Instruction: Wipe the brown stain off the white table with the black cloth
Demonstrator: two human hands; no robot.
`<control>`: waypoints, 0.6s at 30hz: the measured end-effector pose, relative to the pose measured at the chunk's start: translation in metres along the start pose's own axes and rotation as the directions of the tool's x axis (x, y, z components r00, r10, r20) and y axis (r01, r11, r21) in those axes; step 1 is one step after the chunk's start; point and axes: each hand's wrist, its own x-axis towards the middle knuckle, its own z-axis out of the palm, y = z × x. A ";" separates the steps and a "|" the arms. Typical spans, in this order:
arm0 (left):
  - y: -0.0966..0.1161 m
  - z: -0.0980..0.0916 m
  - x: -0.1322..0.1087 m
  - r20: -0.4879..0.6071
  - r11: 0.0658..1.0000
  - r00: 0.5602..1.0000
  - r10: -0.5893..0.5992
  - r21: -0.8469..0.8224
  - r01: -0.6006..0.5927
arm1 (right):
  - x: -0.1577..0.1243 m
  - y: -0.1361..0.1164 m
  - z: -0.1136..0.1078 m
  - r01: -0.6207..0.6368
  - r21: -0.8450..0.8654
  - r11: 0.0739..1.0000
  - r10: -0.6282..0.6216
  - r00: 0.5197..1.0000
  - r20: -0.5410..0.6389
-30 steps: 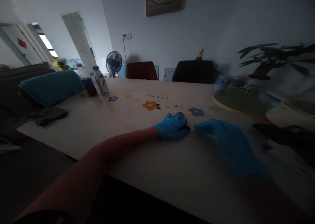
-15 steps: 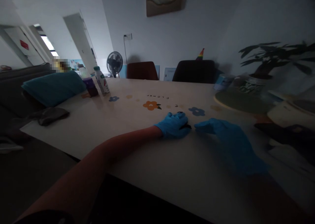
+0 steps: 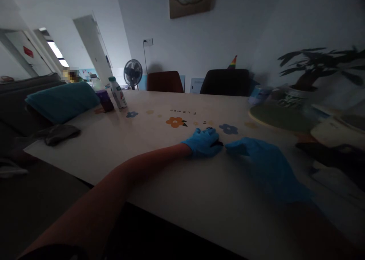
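Note:
My left hand [image 3: 203, 142], in a blue glove, rests on the white table [image 3: 173, 184] with its fingers curled over a small black object [image 3: 218, 143]. Only a dark end by the thumb and a bit beyond the fingertips show; its kind is hidden. Close to that dark end, my right hand [image 3: 262, 159], gloved the same way, has thumb and fingertips brought together in a pinch. Anything between those fingertips is too small and dark to make out. Printed flowers, one orange [image 3: 175, 122] and one blue [image 3: 228, 129], lie just beyond my hands.
A white bottle with a green cap [image 3: 117, 93] and a dark purple container [image 3: 105, 101] stand at the far left. A grey cloth [image 3: 62, 134] lies on the left edge. On the right are a round green mat [image 3: 281, 117], a potted plant [image 3: 296, 96] and a dark item [image 3: 327, 153].
My left hand has shifted slightly right and away from me, with the black object under it. The right hand stays almost in place.

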 end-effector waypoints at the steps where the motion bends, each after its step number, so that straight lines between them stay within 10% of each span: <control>1: 0.000 0.000 0.003 0.002 1.000 1.000 -0.009 0.000 0.009 | 0.000 0.000 0.000 0.008 -0.001 1.000 -0.008 1.000 0.000; 18: -0.006 0.003 0.045 -0.063 0.983 0.981 -0.183 -0.012 0.183 | -0.002 0.002 -0.001 -0.060 0.050 0.997 0.059 0.998 0.028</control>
